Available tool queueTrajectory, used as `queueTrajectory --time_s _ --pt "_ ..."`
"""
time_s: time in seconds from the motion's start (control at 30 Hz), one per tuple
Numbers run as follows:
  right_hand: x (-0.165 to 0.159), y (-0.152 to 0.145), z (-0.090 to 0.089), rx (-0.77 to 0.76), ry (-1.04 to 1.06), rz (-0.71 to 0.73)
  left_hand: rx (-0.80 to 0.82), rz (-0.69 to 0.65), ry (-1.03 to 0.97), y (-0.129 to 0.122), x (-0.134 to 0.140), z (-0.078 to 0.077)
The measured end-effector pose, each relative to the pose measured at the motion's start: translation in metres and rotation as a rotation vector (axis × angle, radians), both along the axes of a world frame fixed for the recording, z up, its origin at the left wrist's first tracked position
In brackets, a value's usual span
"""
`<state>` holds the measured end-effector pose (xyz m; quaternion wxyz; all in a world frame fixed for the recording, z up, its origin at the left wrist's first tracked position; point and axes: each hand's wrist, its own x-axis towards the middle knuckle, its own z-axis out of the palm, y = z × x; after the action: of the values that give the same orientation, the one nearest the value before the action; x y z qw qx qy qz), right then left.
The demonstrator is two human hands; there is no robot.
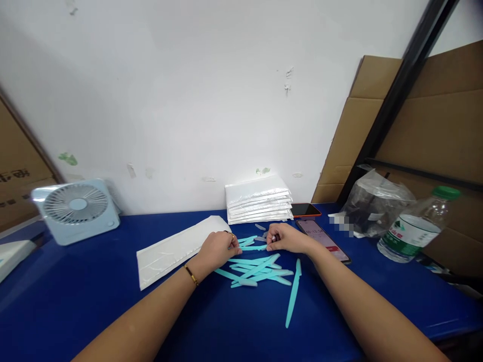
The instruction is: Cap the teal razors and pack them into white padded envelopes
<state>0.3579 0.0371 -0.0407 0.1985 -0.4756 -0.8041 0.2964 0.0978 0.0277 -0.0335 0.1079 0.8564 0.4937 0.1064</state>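
Observation:
A turquoise eyebrow razor (pixel 253 248) spans the gap between my two hands, above the blue table. My left hand (pixel 217 250) pinches its left end. At its other end, the fingers of my right hand (pixel 286 238) are closed around the tip, hiding the blade. Just below lies a crisscrossed pile of similar razors (pixel 260 272), several with pale covers at their ends. One separate razor (pixel 293 296) rests to the right of the pile. Behind my hands are a few more razors (pixel 247 240) and small translucent caps (pixel 260 227), partly hidden by my right hand.
A white padded mailer (pixel 169 252) lies left of my hands, and a stack of mailers (pixel 258 200) stands by the wall. Two phones (pixel 325 240) (pixel 306 209), a water bottle (pixel 413 234) and a plastic bag (pixel 377 201) are right. A fan (pixel 78 211) stands left.

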Motion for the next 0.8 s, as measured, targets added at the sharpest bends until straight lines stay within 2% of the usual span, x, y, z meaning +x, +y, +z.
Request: queueTrajectory --time_s 0.17,0.27,0.37,0.5,0.6,0.67,0.8 --pt "0.014 0.001 0.004 -0.014 0.035 -0.099 0.011 0.059 0.004 0.006 -0.009 0.001" --pt "0.016 -0.006 0.015 -0.006 0.004 0.018 0.064 0.060 -0.036 0.003 -0.007 0.003" --pt "0.014 -0.014 0.024 -0.019 -0.084 0.170 0.047 -0.004 -0.067 -0.005 0.000 0.007" --pt "0.009 -0.017 0.028 -0.054 -0.113 0.205 -0.072 -0.148 -0.099 -0.019 0.011 0.011" --pt "0.008 -0.017 0.028 -0.074 -0.041 0.173 -0.110 -0.201 -0.092 -0.023 0.015 0.010" --pt "0.010 -0.014 0.025 -0.071 0.017 0.130 -0.098 -0.176 -0.079 -0.020 0.014 0.008" --pt "0.017 -0.005 0.015 -0.052 0.083 -0.049 0.062 -0.073 -0.027 -0.007 0.006 0.006"
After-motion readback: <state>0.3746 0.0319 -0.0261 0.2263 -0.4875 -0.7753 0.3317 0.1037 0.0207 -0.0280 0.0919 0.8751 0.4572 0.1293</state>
